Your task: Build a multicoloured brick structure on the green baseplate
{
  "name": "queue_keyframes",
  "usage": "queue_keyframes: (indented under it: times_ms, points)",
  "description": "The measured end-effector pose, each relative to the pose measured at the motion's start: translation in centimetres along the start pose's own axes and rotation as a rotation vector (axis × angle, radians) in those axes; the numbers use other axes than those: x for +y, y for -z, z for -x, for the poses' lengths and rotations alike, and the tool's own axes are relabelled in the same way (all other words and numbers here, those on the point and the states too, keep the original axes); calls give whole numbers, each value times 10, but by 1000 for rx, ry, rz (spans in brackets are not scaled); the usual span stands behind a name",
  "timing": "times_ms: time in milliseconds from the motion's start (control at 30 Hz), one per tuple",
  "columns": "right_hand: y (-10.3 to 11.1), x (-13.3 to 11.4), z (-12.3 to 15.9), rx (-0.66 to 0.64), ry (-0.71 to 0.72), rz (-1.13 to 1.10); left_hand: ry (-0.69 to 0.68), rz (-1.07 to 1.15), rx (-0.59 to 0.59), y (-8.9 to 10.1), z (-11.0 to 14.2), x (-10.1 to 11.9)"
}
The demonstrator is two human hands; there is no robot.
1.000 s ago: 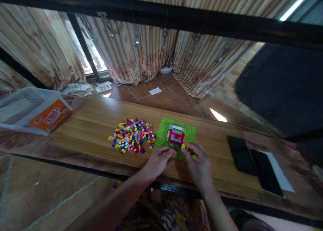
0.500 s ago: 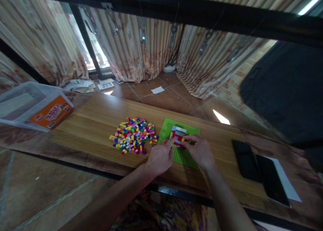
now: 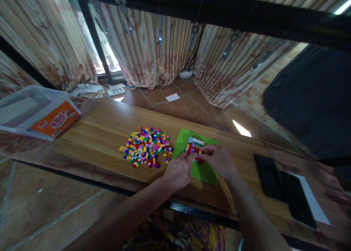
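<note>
A green studded baseplate (image 3: 204, 175) lies on the wooden board, with a small build of colored building bricks (image 3: 194, 147) on it. Red, white, blue and yellow pieces show in the build. My left hand (image 3: 178, 173) reaches in from the lower left, its fingers closed at the near side of the build; what they hold is hidden. From the right, my right hand (image 3: 220, 160) pinches with thumb and forefinger at bricks on the build's right edge. The fingers partly cover the build. To the left lies a pile of loose bricks (image 3: 146, 147) in many colors.
A clear plastic bin (image 3: 41, 114) with an orange label stands at the far left. At the right lie two dark flat objects, a near-left one (image 3: 268, 176) and another (image 3: 298, 200) over white paper (image 3: 314, 200). A dark bar crosses above, before curtains (image 3: 142, 53).
My left fingertips have slid slightly toward me along the build, and the right hand has shifted a little. The whole view has moved slightly; the loose pile looks the same.
</note>
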State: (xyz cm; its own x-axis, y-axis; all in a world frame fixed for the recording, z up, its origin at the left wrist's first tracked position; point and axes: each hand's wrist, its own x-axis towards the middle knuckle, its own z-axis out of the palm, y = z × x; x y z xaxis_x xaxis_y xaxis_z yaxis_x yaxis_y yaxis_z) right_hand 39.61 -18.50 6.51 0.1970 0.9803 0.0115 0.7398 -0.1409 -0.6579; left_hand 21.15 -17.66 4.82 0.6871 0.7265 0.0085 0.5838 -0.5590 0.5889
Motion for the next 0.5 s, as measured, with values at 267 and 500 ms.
queue_keyframes:
  times_ms: [267,500]
  points:
    - [-4,4,12,77,-41,-144,8,34,8,0,1,0]
    - [-8,6,40,268,10,-24,12,-23,-11,5,-2,5]
